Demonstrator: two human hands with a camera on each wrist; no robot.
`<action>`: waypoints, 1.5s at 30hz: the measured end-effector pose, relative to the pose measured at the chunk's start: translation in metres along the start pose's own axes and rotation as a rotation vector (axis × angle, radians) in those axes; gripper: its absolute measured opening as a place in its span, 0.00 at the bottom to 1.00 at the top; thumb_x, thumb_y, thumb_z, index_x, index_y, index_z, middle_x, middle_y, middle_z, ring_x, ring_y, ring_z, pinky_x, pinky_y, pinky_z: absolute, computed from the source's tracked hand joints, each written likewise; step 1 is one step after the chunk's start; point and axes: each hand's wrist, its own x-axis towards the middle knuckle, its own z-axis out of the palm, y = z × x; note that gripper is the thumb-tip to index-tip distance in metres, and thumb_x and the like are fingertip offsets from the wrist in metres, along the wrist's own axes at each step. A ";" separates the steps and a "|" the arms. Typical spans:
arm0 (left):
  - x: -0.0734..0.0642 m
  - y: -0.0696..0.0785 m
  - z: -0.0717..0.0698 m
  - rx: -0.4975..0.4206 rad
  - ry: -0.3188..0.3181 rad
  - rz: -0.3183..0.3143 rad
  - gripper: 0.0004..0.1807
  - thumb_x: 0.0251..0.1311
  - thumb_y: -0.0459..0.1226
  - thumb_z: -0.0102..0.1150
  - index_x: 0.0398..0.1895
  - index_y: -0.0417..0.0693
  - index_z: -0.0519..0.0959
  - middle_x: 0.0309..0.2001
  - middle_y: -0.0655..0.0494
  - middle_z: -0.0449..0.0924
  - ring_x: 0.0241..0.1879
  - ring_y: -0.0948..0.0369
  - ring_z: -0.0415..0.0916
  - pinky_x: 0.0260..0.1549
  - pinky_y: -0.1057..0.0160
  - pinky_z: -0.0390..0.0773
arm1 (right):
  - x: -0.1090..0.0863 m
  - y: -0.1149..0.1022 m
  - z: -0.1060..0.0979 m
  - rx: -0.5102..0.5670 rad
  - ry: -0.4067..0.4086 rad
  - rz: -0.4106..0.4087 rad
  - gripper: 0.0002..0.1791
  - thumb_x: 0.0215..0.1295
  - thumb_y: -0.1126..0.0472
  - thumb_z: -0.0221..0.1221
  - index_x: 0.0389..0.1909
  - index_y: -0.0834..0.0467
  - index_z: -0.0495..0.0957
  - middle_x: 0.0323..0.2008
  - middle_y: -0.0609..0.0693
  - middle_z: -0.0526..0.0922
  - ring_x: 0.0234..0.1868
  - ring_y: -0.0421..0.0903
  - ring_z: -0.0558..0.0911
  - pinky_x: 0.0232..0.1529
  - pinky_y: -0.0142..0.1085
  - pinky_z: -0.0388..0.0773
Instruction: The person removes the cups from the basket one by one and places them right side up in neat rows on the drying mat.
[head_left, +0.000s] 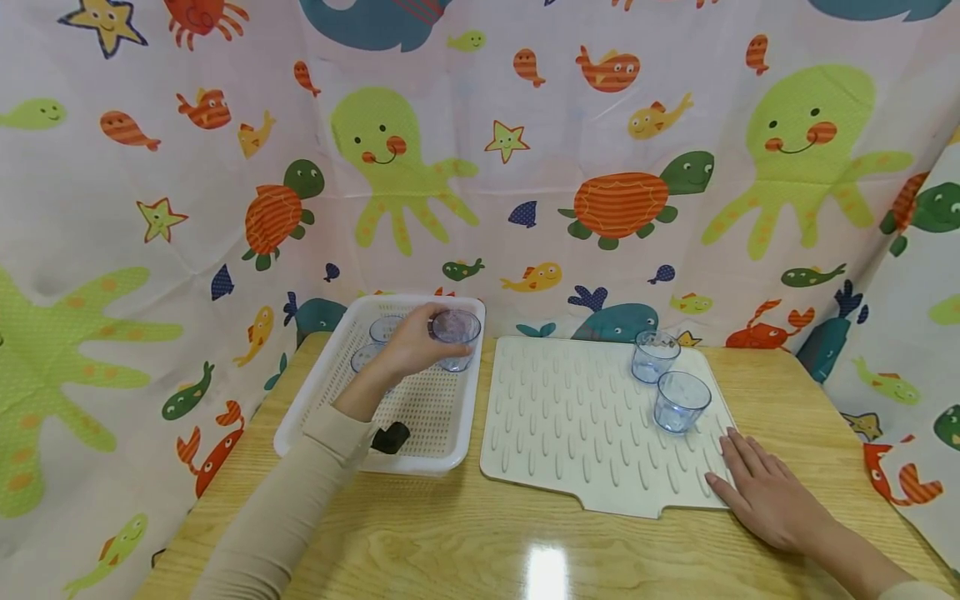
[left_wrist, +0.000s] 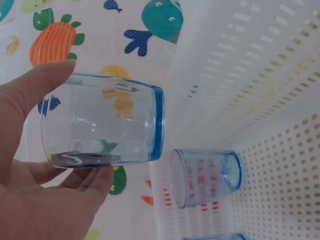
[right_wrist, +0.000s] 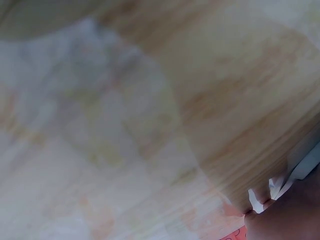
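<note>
My left hand grips a clear bluish glass tumbler near its rim, over the right side of a white perforated basket. In the left wrist view the thumb lies on one side of this glass and the fingers on the other, with the basket apart from it. Two more glasses stand in the basket, one of them a clear glass in that view. My right hand lies flat at the right front edge of a cream ridged drying board, fingertips touching it.
Two glasses stand close together on the right of the board, a rear glass and a front glass. A small black object sits at the basket's front. Behind the wooden table hangs a sea-animal curtain.
</note>
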 end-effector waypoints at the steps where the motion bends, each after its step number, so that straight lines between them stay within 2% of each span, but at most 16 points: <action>1: 0.000 0.002 0.000 0.004 0.002 0.005 0.48 0.51 0.45 0.80 0.74 0.42 0.66 0.70 0.44 0.69 0.66 0.47 0.69 0.67 0.45 0.70 | 0.000 0.000 0.000 -0.001 0.001 -0.001 0.49 0.78 0.34 0.44 0.75 0.76 0.53 0.76 0.76 0.50 0.74 0.76 0.50 0.69 0.73 0.48; 7: -0.001 0.018 0.005 0.013 0.002 0.029 0.48 0.50 0.47 0.80 0.73 0.42 0.67 0.71 0.45 0.68 0.67 0.49 0.68 0.67 0.47 0.70 | 0.001 0.000 -0.001 -0.008 -0.003 0.004 0.49 0.78 0.34 0.43 0.75 0.76 0.52 0.76 0.76 0.49 0.75 0.76 0.49 0.69 0.72 0.48; 16: 0.005 0.034 0.020 0.028 -0.016 0.073 0.45 0.50 0.47 0.80 0.70 0.42 0.70 0.64 0.47 0.75 0.62 0.49 0.73 0.60 0.49 0.76 | 0.003 0.001 -0.002 -0.011 0.003 0.005 0.49 0.78 0.34 0.42 0.76 0.75 0.52 0.76 0.75 0.48 0.75 0.75 0.49 0.70 0.72 0.45; 22: 0.010 0.041 0.029 0.004 -0.046 0.084 0.47 0.51 0.47 0.80 0.72 0.42 0.68 0.62 0.45 0.75 0.60 0.46 0.75 0.55 0.49 0.79 | 0.003 0.000 -0.001 -0.007 0.004 -0.001 0.49 0.78 0.34 0.43 0.76 0.75 0.52 0.77 0.75 0.49 0.75 0.75 0.49 0.70 0.72 0.47; 26: 0.013 0.047 0.035 0.052 -0.034 0.069 0.48 0.49 0.50 0.80 0.72 0.45 0.69 0.63 0.48 0.75 0.59 0.50 0.75 0.55 0.50 0.79 | 0.002 -0.001 -0.003 -0.003 0.006 -0.003 0.49 0.78 0.34 0.43 0.76 0.75 0.52 0.76 0.75 0.49 0.75 0.76 0.50 0.69 0.72 0.47; 31: 0.018 0.052 0.043 0.064 -0.033 0.069 0.48 0.49 0.50 0.80 0.73 0.45 0.69 0.65 0.48 0.74 0.59 0.51 0.75 0.58 0.50 0.78 | 0.002 -0.001 -0.004 -0.007 0.004 0.001 0.49 0.78 0.34 0.43 0.76 0.75 0.52 0.76 0.76 0.49 0.75 0.76 0.49 0.69 0.72 0.47; 37: 0.022 0.058 0.055 0.027 -0.059 0.078 0.48 0.51 0.49 0.79 0.73 0.44 0.68 0.67 0.48 0.72 0.63 0.50 0.72 0.60 0.48 0.76 | 0.000 -0.002 -0.004 -0.008 -0.002 0.003 0.49 0.78 0.34 0.42 0.75 0.76 0.52 0.76 0.76 0.49 0.75 0.75 0.49 0.70 0.72 0.46; 45: 0.027 0.062 0.067 -0.006 -0.078 0.082 0.46 0.52 0.47 0.79 0.73 0.43 0.69 0.65 0.47 0.74 0.59 0.49 0.74 0.57 0.49 0.78 | -0.001 -0.004 -0.004 -0.008 -0.002 0.006 0.50 0.78 0.34 0.43 0.75 0.75 0.53 0.76 0.75 0.49 0.75 0.75 0.49 0.69 0.72 0.47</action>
